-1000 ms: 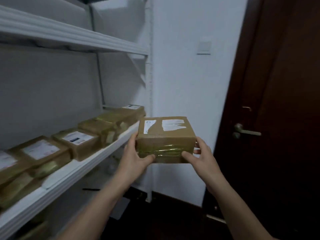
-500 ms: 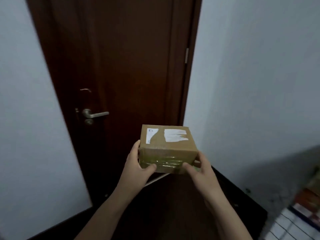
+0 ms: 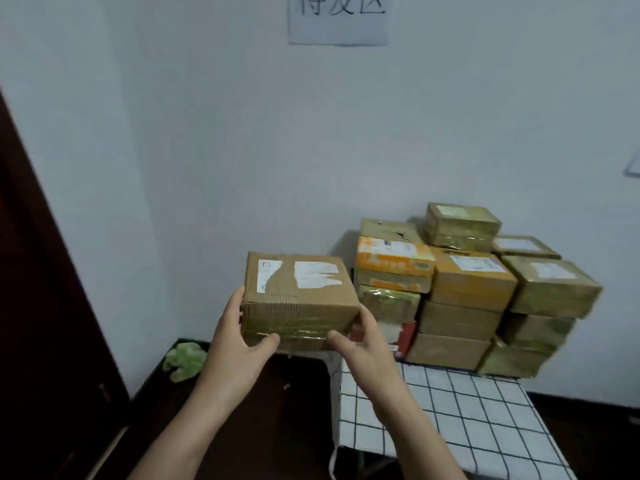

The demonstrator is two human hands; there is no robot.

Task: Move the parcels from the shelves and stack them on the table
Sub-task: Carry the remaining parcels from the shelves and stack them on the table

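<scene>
Just off the far-left corner of the worktop [image 3: 450,410], held in the air between both hands, is a brown cardboard parcel [image 3: 299,299]; its top faces up and bears two torn white labels [image 3: 315,273], and a band of glossy yellowish tape [image 3: 298,329] runs across its lower front; the left hand [image 3: 239,344] grips the parcel's left side, fingers curled up along that side and thumb pressed on the lower front edge; the right hand [image 3: 363,344] grips the right side likewise, thumb on the lower front edge, its fingers mostly hidden behind the corner. The worktop wears a white checked cloth [image 3: 491,431]; at its far end, against the pale wall [image 3: 242,133], stands a stack of parcels [image 3: 467,289], about three layers high, most of them brown card wrapped in yellowish tape; an orange-and-white box [image 3: 394,259] sits in the stack's left column, and a taped topmost box [image 3: 462,225] crowns the pile; the held parcel is just beside that left column, and whether it touches cannot be told. High on the wall hangs a paper sign [image 3: 337,19] with large dark characters, cut off by the frame; a dark wooden door [image 3: 34,306] fills the left edge; on the dark floor [image 3: 277,393], in the corner, lies a crumpled green object [image 3: 185,360].
</scene>
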